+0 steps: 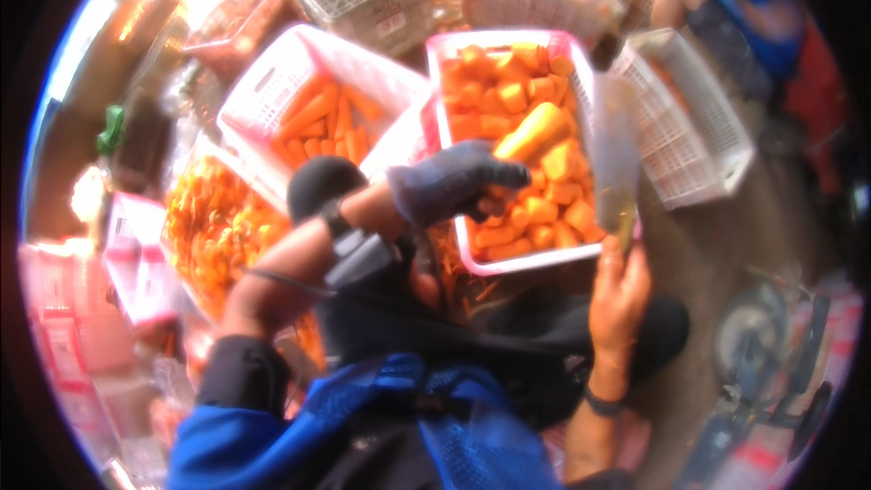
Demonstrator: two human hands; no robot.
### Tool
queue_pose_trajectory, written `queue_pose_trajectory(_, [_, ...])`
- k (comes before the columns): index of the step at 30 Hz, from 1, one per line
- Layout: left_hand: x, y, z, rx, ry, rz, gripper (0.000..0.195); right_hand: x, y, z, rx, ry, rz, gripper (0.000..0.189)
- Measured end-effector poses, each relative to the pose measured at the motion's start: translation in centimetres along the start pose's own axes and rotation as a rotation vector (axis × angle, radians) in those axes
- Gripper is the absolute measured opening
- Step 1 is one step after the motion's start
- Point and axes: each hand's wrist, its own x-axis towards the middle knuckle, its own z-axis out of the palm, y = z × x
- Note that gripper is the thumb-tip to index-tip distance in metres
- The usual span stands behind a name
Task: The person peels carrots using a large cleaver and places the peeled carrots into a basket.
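My left hand [459, 180], in a dark grey glove with bare fingertips showing, reaches over the near left part of a pink-and-white plastic crate [531, 265]. Its fingers are at the lower end of a large peeled carrot [534, 133]; blur hides whether they grip it. Peeled carrot pieces [561, 160] fill that crate. My right hand [620, 292], bare and orange-stained, holds a wide-bladed knife [616, 150] by its handle, blade pointing away from me along the crate's right side.
Whole carrots [326, 119] lie in a pink-and-white crate [262, 82] at left, near a heap of orange pieces [221, 224]. A white crate [687, 129] stands right. Further crates line the back. A person in blue [762, 13] sits at upper right. Wheeled equipment [752, 340] stands lower right.
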Motion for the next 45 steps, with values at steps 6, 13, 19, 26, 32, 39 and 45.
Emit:
queue_pose_trajectory(6, [-0.5,-0.1,-0.7,-0.095,-0.065,-0.036,0.029,-0.5,-2.7,-0.5,0.097,0.143,0.032,0.026])
queue_pose_trajectory(13, [-2.9,-0.2,1.0,0.088,0.079,0.298,0.058,-1.6,-3.0,0.4,0.716,0.053,0.376,0.032])
queue_pose_trajectory(19, [-4.0,-0.2,2.6,-0.099,0.254,0.427,0.045,-2.1,-5.4,0.8,0.91,0.047,0.304,0.036])
queue_pose_trajectory(26, [-4.9,-3.9,1.7,-0.239,0.053,0.568,0.047,-4.6,-6.7,1.6,0.85,-0.076,0.123,0.03])
queue_pose_trajectory(32, [-7.4,-7.5,0.8,-0.446,0.095,0.44,0.044,-6.2,-5.2,3.8,0.72,-0.215,0.102,0.035])
queue_pose_trajectory(39, [-11.8,-10.0,1.3,-0.709,0.227,0.281,0.052,-8.3,-4.4,5.8,0.577,-0.369,0.088,0.033])
queue_pose_trajectory(45, [-10.8,-14.5,-0.1,-0.589,0.335,0.36,0.044,-10.7,-5.6,7.0,0.681,-0.461,0.242,0.021])
